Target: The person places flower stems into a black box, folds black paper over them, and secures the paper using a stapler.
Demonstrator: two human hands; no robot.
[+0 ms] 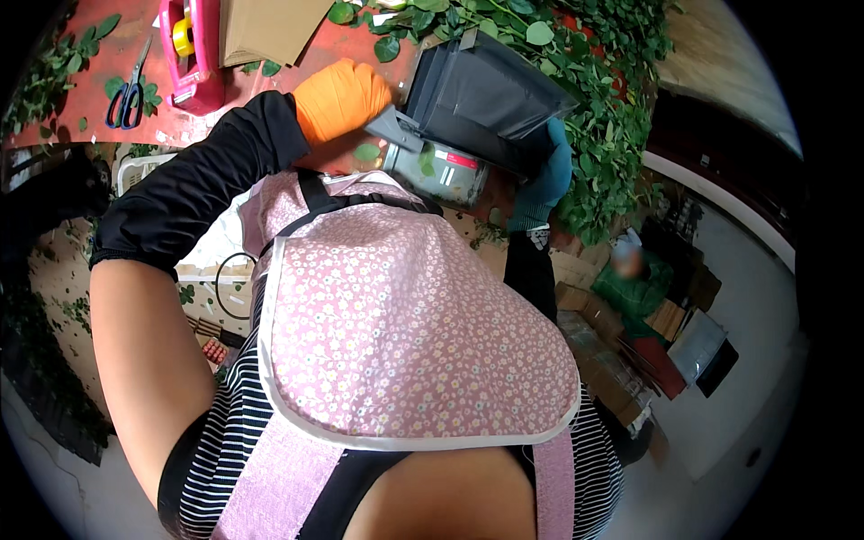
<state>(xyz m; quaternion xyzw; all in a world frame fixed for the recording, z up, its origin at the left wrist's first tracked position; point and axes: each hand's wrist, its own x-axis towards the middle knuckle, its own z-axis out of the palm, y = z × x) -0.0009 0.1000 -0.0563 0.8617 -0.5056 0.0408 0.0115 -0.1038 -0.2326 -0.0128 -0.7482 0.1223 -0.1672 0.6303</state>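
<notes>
My left hand point(344, 98), in an orange glove, is curled around a grey hand tool point(397, 129), possibly a stapler. The tool's end lies against the near left corner of a black box-like object point(482, 101) with a glossy, film-like surface. My right hand point(550, 165), in a blue-teal glove, grips the right side of that black object, its fingers partly hidden. Just below the black object, a grey container point(439, 175) with a pink-and-white label stands near the table edge. A loose leaf point(426, 160) lies on it.
On the red table point(263, 84) at left are scissors point(126, 94), a pink tape dispenser point(196, 61) and cardboard sheets point(270, 27). Leafy stems point(601, 135) heap along the right side. A person in green point(631, 287) sits at lower right beside cardboard boxes point(594, 337).
</notes>
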